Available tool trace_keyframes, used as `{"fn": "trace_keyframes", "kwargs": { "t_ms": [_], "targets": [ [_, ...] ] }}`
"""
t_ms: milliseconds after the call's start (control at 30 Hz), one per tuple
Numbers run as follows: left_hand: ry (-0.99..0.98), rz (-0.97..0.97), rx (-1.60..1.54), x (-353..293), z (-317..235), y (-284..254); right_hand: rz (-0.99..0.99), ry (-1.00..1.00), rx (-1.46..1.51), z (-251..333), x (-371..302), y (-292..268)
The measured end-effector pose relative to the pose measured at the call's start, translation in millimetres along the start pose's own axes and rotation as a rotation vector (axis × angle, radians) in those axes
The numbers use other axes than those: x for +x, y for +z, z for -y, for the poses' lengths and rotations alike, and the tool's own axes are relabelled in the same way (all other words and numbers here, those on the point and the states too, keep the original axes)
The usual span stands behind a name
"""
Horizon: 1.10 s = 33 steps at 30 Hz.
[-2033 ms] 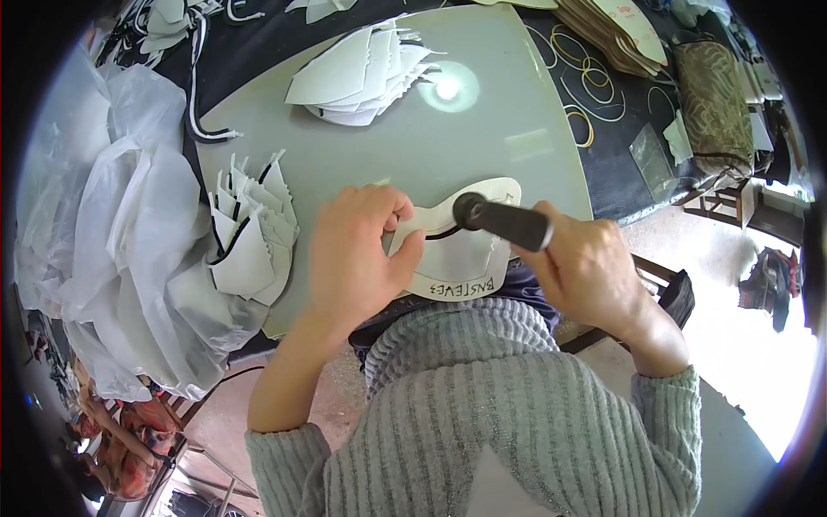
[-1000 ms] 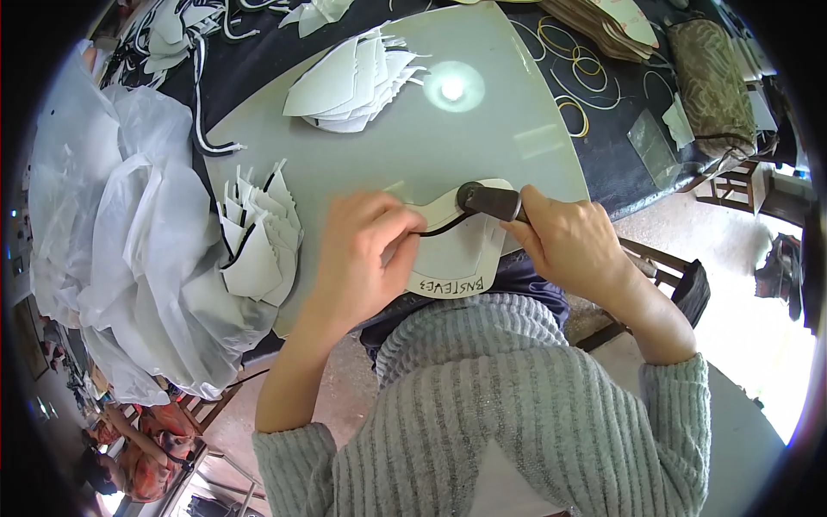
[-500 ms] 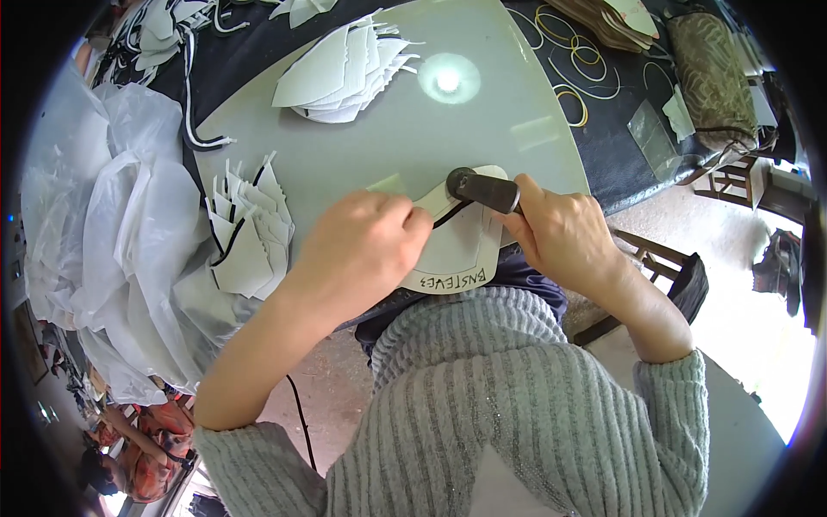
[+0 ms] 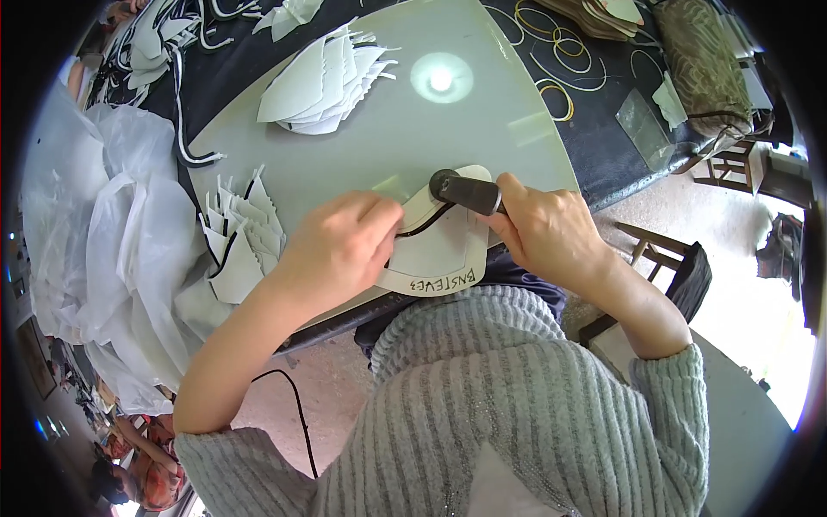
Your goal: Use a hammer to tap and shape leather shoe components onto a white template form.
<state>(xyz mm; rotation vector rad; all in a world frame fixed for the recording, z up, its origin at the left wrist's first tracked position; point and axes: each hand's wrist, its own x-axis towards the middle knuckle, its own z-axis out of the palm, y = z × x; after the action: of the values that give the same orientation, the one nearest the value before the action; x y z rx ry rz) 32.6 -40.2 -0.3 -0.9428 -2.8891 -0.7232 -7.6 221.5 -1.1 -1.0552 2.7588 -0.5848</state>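
My right hand (image 4: 551,226) is closed round the dark handle of a hammer (image 4: 469,194). The hammer's round black head rests on the upper part of a cream template (image 4: 439,282) with handwriting along its lower edge. A pale cut piece (image 4: 441,243) lies on the template. Along the curve runs a black-and-white piping strip (image 4: 420,227), passing from beside the hammer head to my left hand (image 4: 349,241). My left fingers are pinched together at the strip's left end; their tips are partly hidden.
Stacks of white cut pieces lie on the grey board (image 4: 482,112), one farther back (image 4: 323,82) and one at left (image 4: 245,237). Crumpled clear plastic (image 4: 142,233) hangs at the left. Yellow and white cord loops (image 4: 560,60) lie back right. A wooden stool (image 4: 659,258) stands at right.
My left hand has moved left and slightly down, so more of the black strip shows between it and the hammer. The hammer and right hand sit slightly farther left in the view.
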Motion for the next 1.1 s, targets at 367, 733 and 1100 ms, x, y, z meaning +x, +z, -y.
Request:
{"fn": "trace_keyframes", "kwargs": {
  "t_ms": [367, 733, 1100],
  "targets": [
    [0.078, 0.009, 0.276, -6, -12, 15, 0.033, 0.036, -0.012, 2, 1, -3],
    [0.199, -0.060, -0.077, -25, 5, 9, 0.016, 0.016, -0.016, 3, 0, -4],
    [0.142, -0.221, 0.091, -44, -5, 25, 0.217, -0.162, -0.075, 26, 10, -22]
  ]
}}
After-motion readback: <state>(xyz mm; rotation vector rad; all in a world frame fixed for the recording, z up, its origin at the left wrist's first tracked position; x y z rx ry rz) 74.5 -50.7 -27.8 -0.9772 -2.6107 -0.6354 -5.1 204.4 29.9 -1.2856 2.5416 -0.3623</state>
